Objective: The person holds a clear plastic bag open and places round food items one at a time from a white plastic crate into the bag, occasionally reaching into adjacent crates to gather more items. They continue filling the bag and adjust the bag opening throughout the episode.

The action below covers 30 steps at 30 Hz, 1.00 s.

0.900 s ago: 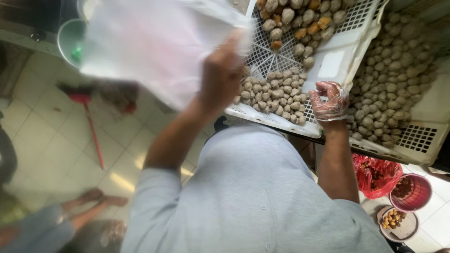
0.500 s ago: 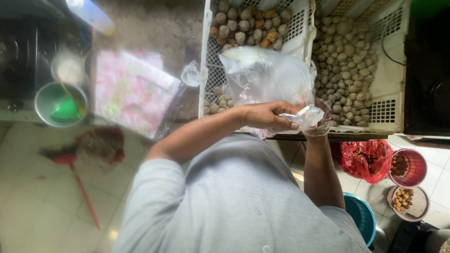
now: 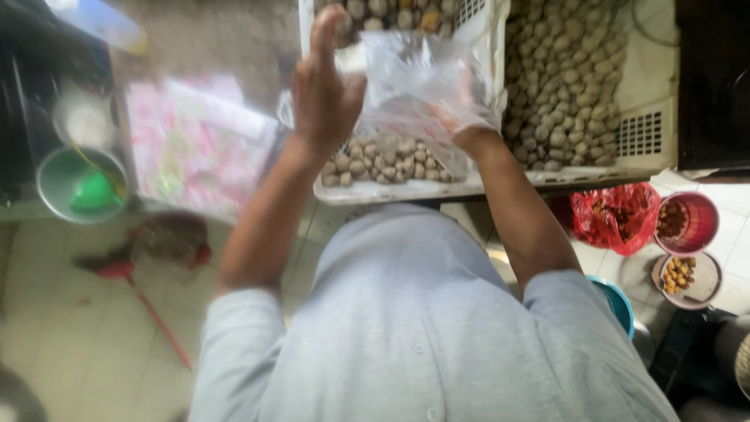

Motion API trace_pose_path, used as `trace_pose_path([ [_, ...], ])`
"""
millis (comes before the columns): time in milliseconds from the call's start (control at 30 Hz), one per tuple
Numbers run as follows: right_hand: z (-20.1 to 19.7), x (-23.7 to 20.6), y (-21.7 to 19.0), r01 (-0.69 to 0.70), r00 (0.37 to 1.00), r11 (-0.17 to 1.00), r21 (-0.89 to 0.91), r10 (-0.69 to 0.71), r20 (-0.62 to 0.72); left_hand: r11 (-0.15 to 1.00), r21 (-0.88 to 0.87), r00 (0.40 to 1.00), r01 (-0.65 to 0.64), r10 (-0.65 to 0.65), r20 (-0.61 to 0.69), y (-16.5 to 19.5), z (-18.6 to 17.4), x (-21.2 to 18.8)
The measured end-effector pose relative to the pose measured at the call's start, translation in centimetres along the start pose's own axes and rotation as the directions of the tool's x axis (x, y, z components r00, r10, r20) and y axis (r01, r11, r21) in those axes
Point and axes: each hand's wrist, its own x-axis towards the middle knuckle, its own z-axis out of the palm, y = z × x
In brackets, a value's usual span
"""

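Note:
My right hand (image 3: 469,129), in a thin clear glove, grips a crumpled clear plastic bag (image 3: 414,86) from below. It holds the bag over a white slotted crate (image 3: 406,189) of small round brown pieces (image 3: 383,160). My left hand (image 3: 324,94) is raised at the bag's left edge, fingers straight and apart, thumb toward the plastic. Blur hides whether it pinches the bag. My grey-shirted body fills the lower frame.
A second white crate (image 3: 641,137) of the same brown pieces lies to the right. A green bowl with a funnel (image 3: 78,184) and a pink patterned sheet (image 3: 195,144) are at the left. On the tiled floor lie a red brush (image 3: 125,270), a red bag (image 3: 617,215), pink bowls (image 3: 687,223) and a teal bucket (image 3: 613,301).
A large pale sheet my left hand held high is gone from it. Both hands came together at the clear bag over the crate, and my left hand has now spread beside it.

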Motion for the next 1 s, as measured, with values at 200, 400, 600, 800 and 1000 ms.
trace_pose_path([
  [200, 3.8, 2.7, -0.2, -0.014, 0.994, 0.708, -0.706, 0.085, 0.064, 0.804, 0.592, 0.944, -0.053, -0.153, 0.292, -0.4, 2.4, -3.2],
  [400, 3.3, 4.0, -0.3, 0.420, 0.905, 0.508, -0.752, -0.172, 0.389, 0.604, 0.762, 0.932, -0.231, -0.088, 0.352, -3.4, 4.7, -4.0],
  [600, 3.6, 5.7, 0.0, 0.770, 0.607, 0.248, -0.588, -0.568, 0.556, 0.629, 0.760, 0.976, -0.164, -0.007, 0.216, -4.7, 6.1, -3.3],
  [800, -0.4, 4.1, 2.9, 0.838, 0.474, 0.228, -0.496, -0.755, 0.453, 0.660, 0.736, 0.976, -0.148, -0.023, 0.217, -3.8, 6.1, -1.9],
  [1000, -7.7, -1.2, 8.0, 0.650, 0.599, 0.436, -0.623, -0.798, 0.067, 0.768, 0.638, 0.973, -0.065, -0.092, 0.210, -5.8, 5.9, -1.3],
])
